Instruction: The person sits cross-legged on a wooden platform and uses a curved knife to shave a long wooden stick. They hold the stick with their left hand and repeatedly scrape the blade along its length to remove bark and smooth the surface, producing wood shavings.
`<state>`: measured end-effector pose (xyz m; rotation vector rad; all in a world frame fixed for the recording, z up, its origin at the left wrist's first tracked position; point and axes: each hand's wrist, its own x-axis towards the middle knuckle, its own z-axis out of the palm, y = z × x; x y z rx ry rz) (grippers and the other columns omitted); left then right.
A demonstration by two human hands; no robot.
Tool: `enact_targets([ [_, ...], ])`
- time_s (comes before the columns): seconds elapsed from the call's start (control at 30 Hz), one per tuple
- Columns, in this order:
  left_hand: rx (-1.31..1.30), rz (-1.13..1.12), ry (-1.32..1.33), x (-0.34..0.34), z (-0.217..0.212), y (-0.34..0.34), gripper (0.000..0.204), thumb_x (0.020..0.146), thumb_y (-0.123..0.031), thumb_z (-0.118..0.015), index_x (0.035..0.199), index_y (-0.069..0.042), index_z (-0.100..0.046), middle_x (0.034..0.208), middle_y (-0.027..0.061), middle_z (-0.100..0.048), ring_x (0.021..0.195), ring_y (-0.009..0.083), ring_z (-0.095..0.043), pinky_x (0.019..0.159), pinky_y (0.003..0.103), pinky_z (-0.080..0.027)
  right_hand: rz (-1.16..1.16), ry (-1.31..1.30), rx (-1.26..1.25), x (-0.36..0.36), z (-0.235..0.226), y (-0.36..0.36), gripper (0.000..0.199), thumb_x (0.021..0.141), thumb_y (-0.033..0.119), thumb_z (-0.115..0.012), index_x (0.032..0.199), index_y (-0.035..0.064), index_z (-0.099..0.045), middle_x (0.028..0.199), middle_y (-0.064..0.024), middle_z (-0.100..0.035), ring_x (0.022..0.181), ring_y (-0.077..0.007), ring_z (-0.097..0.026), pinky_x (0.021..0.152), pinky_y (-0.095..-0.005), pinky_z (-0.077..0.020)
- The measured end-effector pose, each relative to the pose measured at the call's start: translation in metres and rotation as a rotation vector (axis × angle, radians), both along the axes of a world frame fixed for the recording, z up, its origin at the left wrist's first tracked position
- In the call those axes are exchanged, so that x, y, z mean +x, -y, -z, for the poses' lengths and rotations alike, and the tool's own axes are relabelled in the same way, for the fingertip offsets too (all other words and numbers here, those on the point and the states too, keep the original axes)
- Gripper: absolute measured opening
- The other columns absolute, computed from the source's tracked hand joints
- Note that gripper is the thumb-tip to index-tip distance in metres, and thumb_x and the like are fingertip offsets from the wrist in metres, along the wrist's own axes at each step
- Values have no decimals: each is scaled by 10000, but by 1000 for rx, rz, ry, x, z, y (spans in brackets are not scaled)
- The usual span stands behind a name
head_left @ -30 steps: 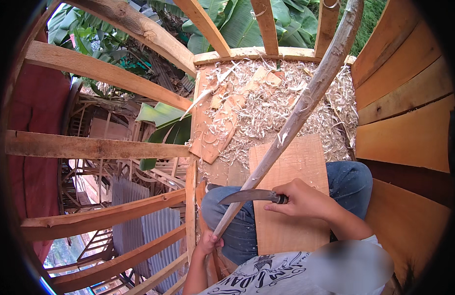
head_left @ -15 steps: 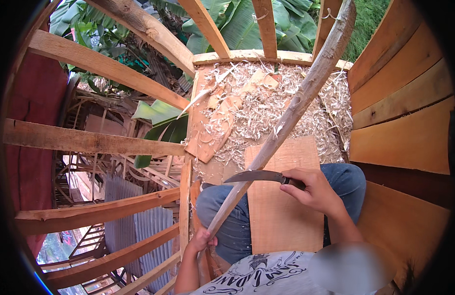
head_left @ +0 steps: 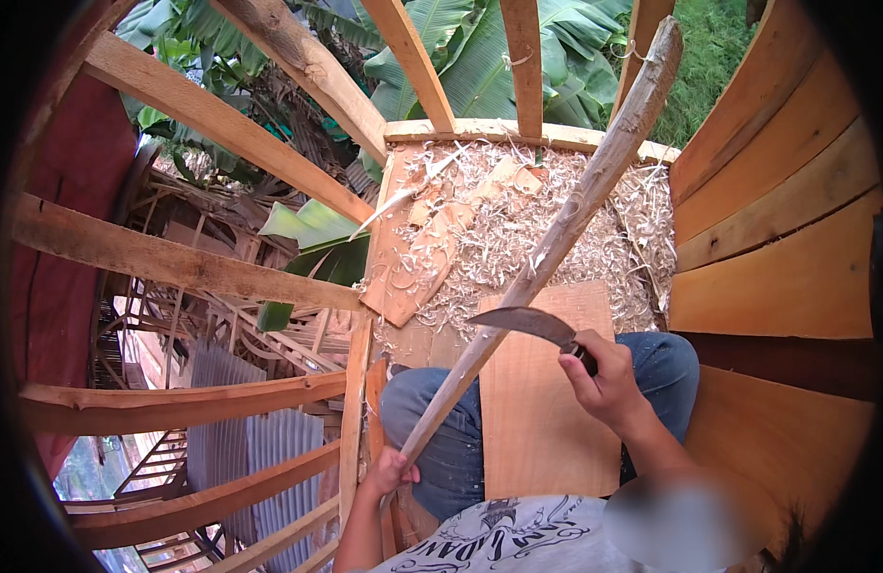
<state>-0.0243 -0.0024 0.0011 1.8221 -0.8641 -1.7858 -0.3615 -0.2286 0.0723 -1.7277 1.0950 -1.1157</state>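
Note:
A long rough wooden pole (head_left: pixel 565 224) slants from the upper right down to my left hand (head_left: pixel 392 471), which grips its lower end beside my knee. My right hand (head_left: pixel 604 380) is closed around the dark handle of a curved knife (head_left: pixel 525 323). The blade lies across the pole about midway along it, edge against the wood. A pale shaving curls off the pole just above the blade. A flat wooden board (head_left: pixel 542 401) rests across my lap under the knife hand.
Wood shavings (head_left: pixel 518 229) and offcut slabs cover the platform floor ahead. Timber rails (head_left: pixel 174 263) fence the left side, with a drop to roofs below. Curved plank walls (head_left: pixel 785 239) close the right. Banana leaves stand beyond.
The knife and my right hand have slid up along the pole, away from my body. The pole has stayed slanted in my left hand.

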Motion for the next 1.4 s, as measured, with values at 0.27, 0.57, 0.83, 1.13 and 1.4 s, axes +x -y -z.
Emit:
enact_targets([
  [0.27,21,-57,38,-11,-11,5,841,708,-795,-478,619,31,-611,534,50,-534,478,109,-487,448,229,-378,-82,-26,212,12,1,2,134,860,128,-611,879,-3,-589,543,-77,-510,465,-117,-473,455,-278,-370],
  [0.57,-14,13,8,-4,-9,3,844,737,-786,-444,614,33,-605,513,45,-511,476,109,-478,443,239,-364,-36,-63,166,13,1,11,157,853,147,-622,885,-6,-614,577,-98,-555,491,-150,-544,474,-283,-406],
  [0.83,28,-2,3,-4,-8,1,862,725,-804,-433,618,32,-611,485,18,-450,456,103,-443,435,234,-342,17,-29,160,9,2,22,155,857,145,-616,887,-7,-616,572,-73,-560,479,-103,-489,460,-258,-378],
  [1.13,-3,-12,16,-7,-10,3,850,744,-787,-430,616,36,-600,484,14,-448,443,99,-432,425,231,-331,65,-4,353,13,5,22,167,842,143,-642,917,-4,-618,563,-83,-540,486,-131,-505,473,-277,-396],
  [1.4,30,4,-12,-5,-9,4,862,723,-805,-434,617,32,-612,494,18,-469,461,98,-450,432,226,-334,-124,34,289,18,1,17,165,847,143,-640,905,-11,-629,551,-67,-522,487,-89,-459,466,-259,-365],
])
